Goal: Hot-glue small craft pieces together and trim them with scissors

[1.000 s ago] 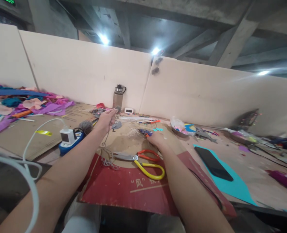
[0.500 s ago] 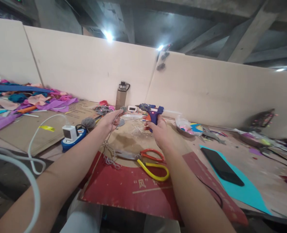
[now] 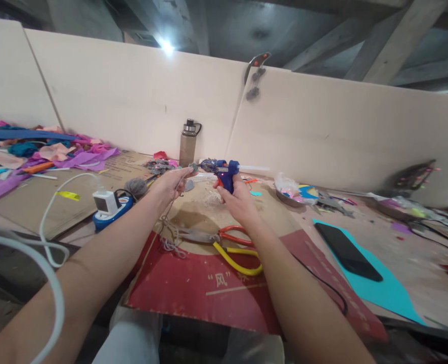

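My right hand (image 3: 237, 197) is wrapped round the handle of a blue glue gun (image 3: 227, 174) with an orange trigger and a clear glue stick (image 3: 254, 168) out of its back. The nozzle points left and meets, or nearly meets, a small grey fuzzy piece (image 3: 193, 167) pinched in my left hand (image 3: 174, 183). Grey cord (image 3: 165, 218) trails down from the left hand to a loose tangle on the cardboard. Below the hands lie scissors (image 3: 224, 245) with one red and one yellow handle, blades towards the left.
A blue power strip (image 3: 112, 215) with a white plug and cables sits at left, near a grey yarn ball (image 3: 136, 187). A bottle (image 3: 188, 144) stands against the board. At right are a phone (image 3: 347, 250) on turquoise sheet and a bowl (image 3: 290, 199) of scraps.
The glue gun in my right hand has moved left, bringing its nozzle to the grey piece. My left hand still pinches that piece. The view has shifted slightly.
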A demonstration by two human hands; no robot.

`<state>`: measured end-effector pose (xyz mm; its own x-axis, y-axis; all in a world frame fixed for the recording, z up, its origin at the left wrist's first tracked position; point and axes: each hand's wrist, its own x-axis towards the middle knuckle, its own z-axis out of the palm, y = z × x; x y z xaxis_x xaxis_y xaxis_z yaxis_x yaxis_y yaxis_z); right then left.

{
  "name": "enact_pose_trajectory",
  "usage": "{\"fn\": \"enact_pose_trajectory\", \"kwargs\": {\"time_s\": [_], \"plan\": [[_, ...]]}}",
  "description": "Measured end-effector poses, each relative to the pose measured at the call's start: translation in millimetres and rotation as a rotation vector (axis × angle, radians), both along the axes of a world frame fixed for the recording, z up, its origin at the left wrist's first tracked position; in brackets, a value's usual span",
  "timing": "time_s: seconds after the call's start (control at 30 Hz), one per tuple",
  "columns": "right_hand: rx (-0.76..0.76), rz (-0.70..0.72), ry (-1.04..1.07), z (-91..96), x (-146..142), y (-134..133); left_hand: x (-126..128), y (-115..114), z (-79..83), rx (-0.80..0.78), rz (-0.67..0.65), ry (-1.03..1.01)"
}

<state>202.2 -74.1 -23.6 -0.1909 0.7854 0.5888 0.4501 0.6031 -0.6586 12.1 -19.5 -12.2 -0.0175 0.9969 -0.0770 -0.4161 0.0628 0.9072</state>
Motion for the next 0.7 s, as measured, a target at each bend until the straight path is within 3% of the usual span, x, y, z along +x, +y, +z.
{"fn": "enact_pose_trajectory", "kwargs": {"time_s": [0.7], "plan": [[0.058, -0.087, -0.136, 0.9, -2.2, -3.9, 0.0, 5.5, -8.3, 0.13, -0.043, 0.141]]}}
